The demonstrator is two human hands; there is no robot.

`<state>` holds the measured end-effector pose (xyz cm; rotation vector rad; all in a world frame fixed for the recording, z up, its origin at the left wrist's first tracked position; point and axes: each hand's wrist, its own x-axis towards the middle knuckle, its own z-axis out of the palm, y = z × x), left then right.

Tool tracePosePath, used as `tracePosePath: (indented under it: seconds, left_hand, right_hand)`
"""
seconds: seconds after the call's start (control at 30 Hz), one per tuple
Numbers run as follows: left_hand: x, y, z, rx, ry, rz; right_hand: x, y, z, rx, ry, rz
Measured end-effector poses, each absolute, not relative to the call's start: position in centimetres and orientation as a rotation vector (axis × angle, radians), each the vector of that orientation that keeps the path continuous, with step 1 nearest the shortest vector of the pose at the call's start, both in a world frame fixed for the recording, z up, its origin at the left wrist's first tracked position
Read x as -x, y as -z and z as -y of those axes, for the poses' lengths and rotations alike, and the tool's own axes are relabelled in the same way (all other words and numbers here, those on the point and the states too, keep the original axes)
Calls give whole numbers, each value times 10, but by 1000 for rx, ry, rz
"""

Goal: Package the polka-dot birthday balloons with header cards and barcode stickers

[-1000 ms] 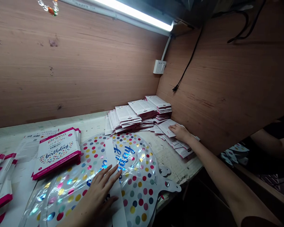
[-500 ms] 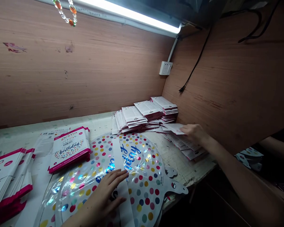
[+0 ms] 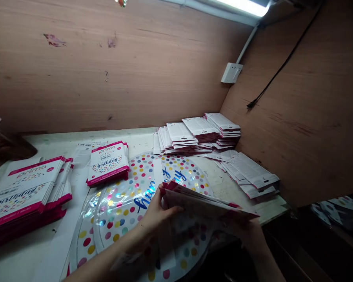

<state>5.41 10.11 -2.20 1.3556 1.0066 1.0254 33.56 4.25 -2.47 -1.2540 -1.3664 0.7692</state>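
Keep the packets (image 3: 194,204) square, right of lower centre, pressing evenly: clamped in left hand (image 3: 158,213) at one end, met by right hand (image 3: 253,235) at the other, with fingers too shadowed to tell. Read "prima" and "birthday" on cards (image 3: 107,161), mid-left; blue script on balloons (image 3: 114,223), lower centre.

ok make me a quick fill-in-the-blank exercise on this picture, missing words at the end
1. The left hand grips the held cards on the picture's ____ side, and the right hand is at the other end.
2. The lettering on the flat balloons is ____ in colour.
3. The top card of the left pile shows the pink brand name ____.
4. The dark cable hangs to the ____ of the wall socket.

Missing words: left; blue; prima; right
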Motion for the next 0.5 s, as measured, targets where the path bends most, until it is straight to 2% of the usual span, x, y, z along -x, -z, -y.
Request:
tracePosePath:
  seconds: [0.1,0.27,0.37,0.5]
  left_hand:
    - [-47,22,-96,-1469,-1013,-1084]
    - [-49,17,-93,-1546,-1057,-968]
    - [-51,13,-94,-1499,-1025,-1006]
    - [-48,10,-98,-1508,-1025,-931]
  right_hand:
    - [-331,45,-32,1326,-719,1445]
    - [-327,39,-24,1162,-599,1484]
    - [-326,41,-23,1043,-600,1326]
    - [-326,49,-18,1125,-589,1039]
